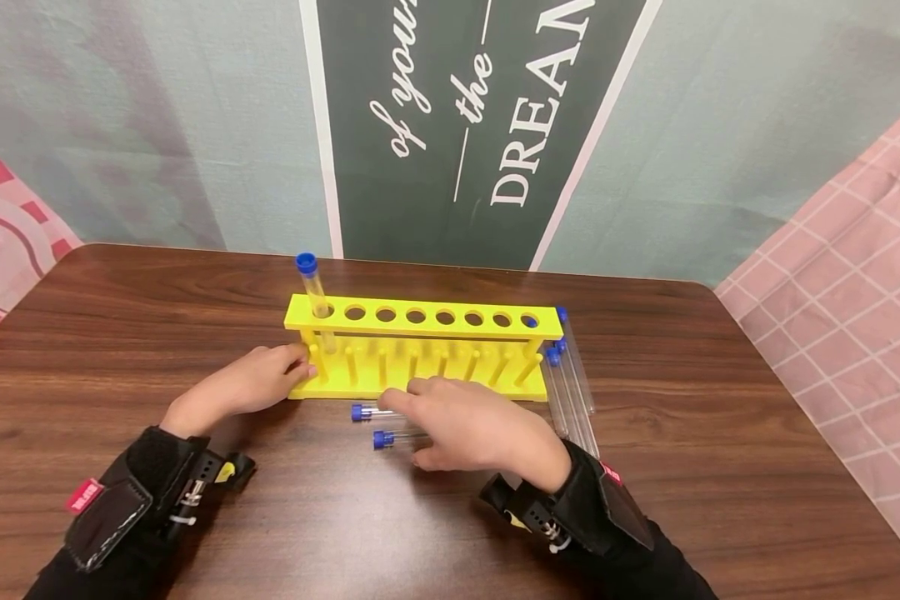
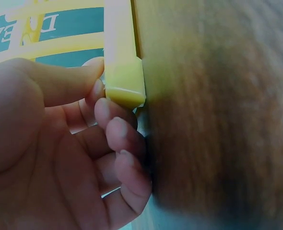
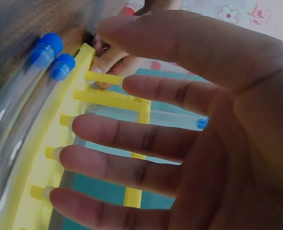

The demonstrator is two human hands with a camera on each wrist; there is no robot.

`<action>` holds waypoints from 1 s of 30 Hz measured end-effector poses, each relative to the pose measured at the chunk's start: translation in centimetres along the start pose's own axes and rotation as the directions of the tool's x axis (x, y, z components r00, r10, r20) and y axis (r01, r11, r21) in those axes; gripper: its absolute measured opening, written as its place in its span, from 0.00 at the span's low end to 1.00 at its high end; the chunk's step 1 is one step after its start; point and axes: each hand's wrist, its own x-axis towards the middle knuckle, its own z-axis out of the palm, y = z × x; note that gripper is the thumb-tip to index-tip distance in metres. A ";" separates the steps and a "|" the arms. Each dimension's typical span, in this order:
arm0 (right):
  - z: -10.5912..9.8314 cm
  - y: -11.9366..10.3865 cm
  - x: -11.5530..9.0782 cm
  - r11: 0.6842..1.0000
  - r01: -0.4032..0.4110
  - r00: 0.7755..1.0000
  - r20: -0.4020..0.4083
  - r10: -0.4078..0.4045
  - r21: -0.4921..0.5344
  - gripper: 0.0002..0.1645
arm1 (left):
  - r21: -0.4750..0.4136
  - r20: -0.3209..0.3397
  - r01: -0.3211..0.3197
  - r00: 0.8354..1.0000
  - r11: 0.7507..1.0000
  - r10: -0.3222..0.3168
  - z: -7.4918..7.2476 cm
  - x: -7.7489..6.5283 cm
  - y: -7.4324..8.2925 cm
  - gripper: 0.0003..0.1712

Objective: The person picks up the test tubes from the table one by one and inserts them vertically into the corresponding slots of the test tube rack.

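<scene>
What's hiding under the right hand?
Parts of two blue-capped tubes lie on the table under the right hand. Their caps stick out; the hand covers their other ends.

Room type unclear; indoor corner hung with lettered cloth (image 1: 435, 167) far, pink-checked cloth (image 1: 855, 333) right; wood-grain bench (image 1: 307, 517); yellow test-tube rack (image 1: 420, 330) hints at lab.

tubes (image 1: 401, 437) partly hidden, banner (image 1: 435, 179) cropped

Bright head view, sheen on the table (image 1: 330, 517) at lower centre; left wrist view blurred at right, perhaps unfocused; right wrist view dim, right hand (image 3: 213, 143) shadowed.
</scene>
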 end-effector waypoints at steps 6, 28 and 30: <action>0.9 0.2 -0.1 0.999 0.008 1.000 -0.021 -0.009 -0.044 0.30 | -0.002 0.003 0.005 1.000 1.000 -0.005 0.0 0.0 0.1 0.11; 2.2 1.1 0.0 0.994 0.004 0.996 -0.089 -0.014 -0.107 0.17 | -0.017 0.008 0.000 1.000 1.000 0.001 -0.1 -0.1 0.1 0.10; 2.4 1.2 0.0 0.993 0.006 0.995 -0.101 -0.018 -0.118 0.16 | -0.018 0.008 0.000 1.000 1.000 0.000 -0.1 -0.1 0.1 0.10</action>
